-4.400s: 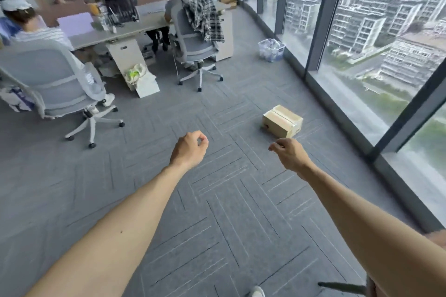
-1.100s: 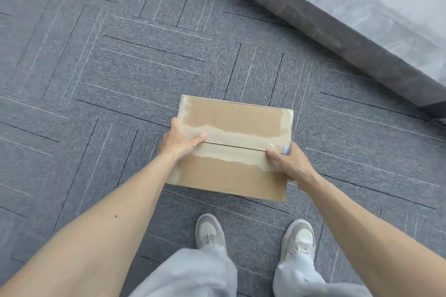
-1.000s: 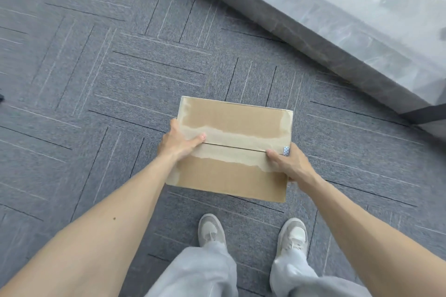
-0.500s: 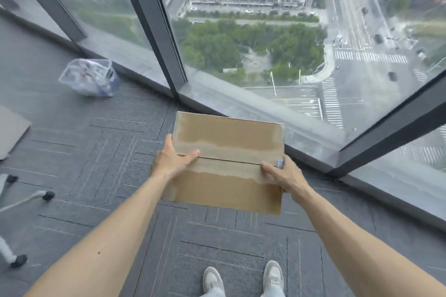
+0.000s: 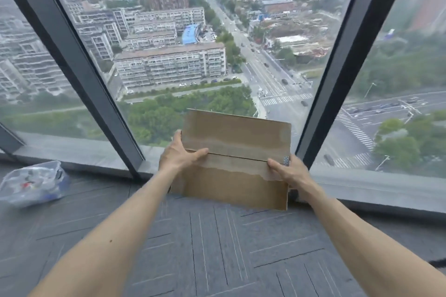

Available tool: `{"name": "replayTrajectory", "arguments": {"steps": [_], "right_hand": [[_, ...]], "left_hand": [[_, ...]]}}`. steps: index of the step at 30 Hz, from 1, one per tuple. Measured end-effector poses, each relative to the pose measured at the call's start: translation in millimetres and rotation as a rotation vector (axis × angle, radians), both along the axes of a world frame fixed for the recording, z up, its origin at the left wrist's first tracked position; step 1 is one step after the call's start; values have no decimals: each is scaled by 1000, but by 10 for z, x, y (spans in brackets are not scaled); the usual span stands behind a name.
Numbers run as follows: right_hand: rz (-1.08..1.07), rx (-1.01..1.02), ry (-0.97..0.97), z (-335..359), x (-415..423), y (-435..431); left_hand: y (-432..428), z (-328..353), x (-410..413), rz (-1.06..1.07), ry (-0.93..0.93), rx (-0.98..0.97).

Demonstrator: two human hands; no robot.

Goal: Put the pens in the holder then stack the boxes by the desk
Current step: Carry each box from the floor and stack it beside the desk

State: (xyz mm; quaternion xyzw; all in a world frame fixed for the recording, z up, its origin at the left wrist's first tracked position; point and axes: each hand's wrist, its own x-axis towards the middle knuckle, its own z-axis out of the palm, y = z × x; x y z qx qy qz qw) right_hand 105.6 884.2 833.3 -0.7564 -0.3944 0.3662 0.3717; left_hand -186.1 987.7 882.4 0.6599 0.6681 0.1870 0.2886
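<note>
brown cardboard box (image 5: 235,159), flaps closed, held aloft before the window.

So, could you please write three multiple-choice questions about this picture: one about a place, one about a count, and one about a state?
1. Where does the clear plastic bin stand?
A. On a chair.
B. On the carpet, at the left.
C. On a desk, at the right.

2. How many hands hold the cardboard box?
A. None.
B. One.
C. Two.

3. How are the box's top flaps?
A. Shut.
B. Standing open.
C. Torn off.

Answers:
1 B: the bin sits on the carpet, left of the arms.
2 C: the left hand and the right hand grip its two sides.
3 A: the flaps lie flat and meet along one seam.
</note>
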Motion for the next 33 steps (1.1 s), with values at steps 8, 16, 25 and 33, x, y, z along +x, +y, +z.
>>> {"name": "replayTrajectory", "arguments": {"steps": [8, 16, 25, 33], "right_hand": [[-389, 43, -76, 412, 692, -1249], [-722, 19, -92, 588, 1545, -2946], [-1108, -12, -100, 560, 2448, -5471], [-1340, -100, -144, 484, 3249, -7877]], "left_hand": [[-300, 424, 1235, -377, -25, 76], [-1297, 539, 2832, -726, -100, 72], [-3452, 547, 4898, -1106, -117, 78], [-5836, 348, 6440, -1364, -138, 28]]}}
